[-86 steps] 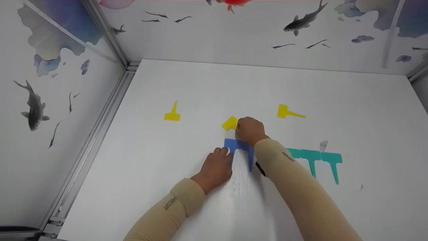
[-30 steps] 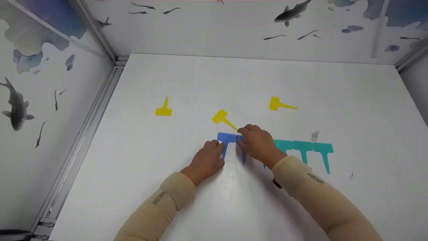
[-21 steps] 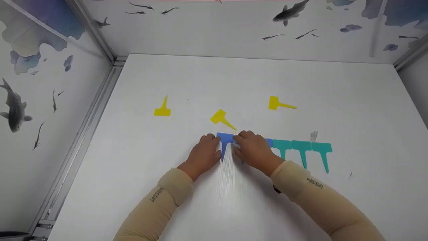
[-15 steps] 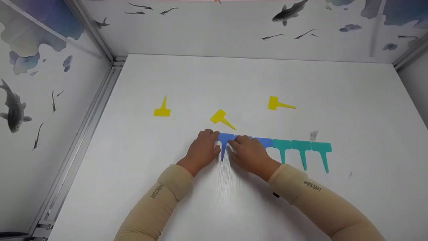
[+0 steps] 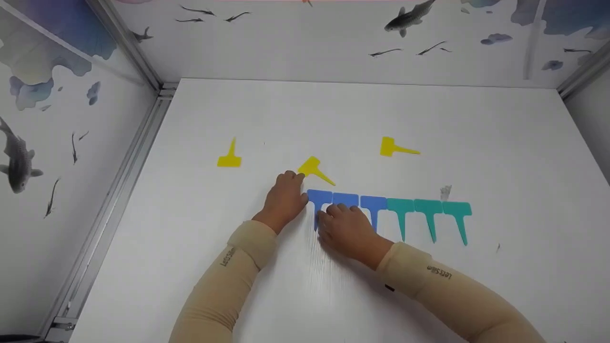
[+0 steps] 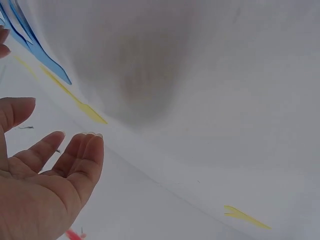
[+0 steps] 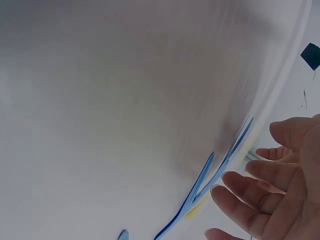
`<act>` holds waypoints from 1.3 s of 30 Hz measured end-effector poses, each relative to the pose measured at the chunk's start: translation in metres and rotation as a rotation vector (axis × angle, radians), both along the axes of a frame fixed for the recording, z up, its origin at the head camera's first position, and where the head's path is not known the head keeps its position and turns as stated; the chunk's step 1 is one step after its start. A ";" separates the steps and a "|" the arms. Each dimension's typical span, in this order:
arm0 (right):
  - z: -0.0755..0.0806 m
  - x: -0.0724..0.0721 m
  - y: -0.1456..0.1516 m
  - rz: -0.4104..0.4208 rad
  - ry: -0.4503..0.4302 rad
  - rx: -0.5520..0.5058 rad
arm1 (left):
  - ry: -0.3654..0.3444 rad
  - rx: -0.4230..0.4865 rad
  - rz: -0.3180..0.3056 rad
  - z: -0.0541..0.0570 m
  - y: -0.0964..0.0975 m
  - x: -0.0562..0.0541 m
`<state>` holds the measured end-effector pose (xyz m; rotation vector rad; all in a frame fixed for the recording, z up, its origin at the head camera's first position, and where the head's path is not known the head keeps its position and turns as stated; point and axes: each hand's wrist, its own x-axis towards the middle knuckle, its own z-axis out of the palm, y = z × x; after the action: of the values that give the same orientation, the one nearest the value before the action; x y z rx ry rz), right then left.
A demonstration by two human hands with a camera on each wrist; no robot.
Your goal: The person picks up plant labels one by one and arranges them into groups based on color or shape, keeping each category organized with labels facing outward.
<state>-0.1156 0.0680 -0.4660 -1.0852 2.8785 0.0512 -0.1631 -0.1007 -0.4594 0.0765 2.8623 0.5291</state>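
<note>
Three blue T-shaped plant labels (image 5: 320,195) and three teal plant labels (image 5: 429,206) lie in one row, heads touching or nearly so, stems toward me. My left hand (image 5: 283,200), fingers loosely bent and holding nothing, has its fingertips beside the head of the middle yellow plant label (image 5: 311,166); whether they touch it I cannot tell. In the left wrist view an air gap shows around the fingers (image 6: 89,160). Over the blue stems hovers my right hand (image 5: 350,233), relaxed, partly covering the middle blue label. Nothing is held in it in the right wrist view.
Two more yellow plant labels lie on the white table (image 5: 305,114), one at the left (image 5: 230,161) and one at the right (image 5: 389,146). A small grey mark (image 5: 445,192) sits behind the teal labels. Fish-printed panels (image 5: 295,47) enclose the back and left.
The right hand has left the middle yellow label, touched the blue row and drawn back toward me. My left hand has moved forward from the leftmost blue label to the middle yellow one.
</note>
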 end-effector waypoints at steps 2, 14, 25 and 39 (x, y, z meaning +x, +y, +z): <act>-0.001 0.001 0.000 0.005 0.002 0.008 | -0.008 -0.001 0.011 -0.001 0.001 -0.004; -0.008 0.004 -0.001 0.021 -0.017 0.068 | 0.022 -0.013 0.000 -0.002 0.008 -0.029; -0.007 0.003 -0.002 0.008 -0.033 0.068 | 0.100 -0.071 -0.089 -0.009 0.022 -0.046; -0.008 0.002 -0.005 0.009 -0.051 0.080 | 0.137 -0.123 -0.161 -0.017 0.026 -0.058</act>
<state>-0.1139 0.0627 -0.4741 -1.0690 2.8005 0.1354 -0.2206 -0.0745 -0.4765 0.3309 2.9787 0.3266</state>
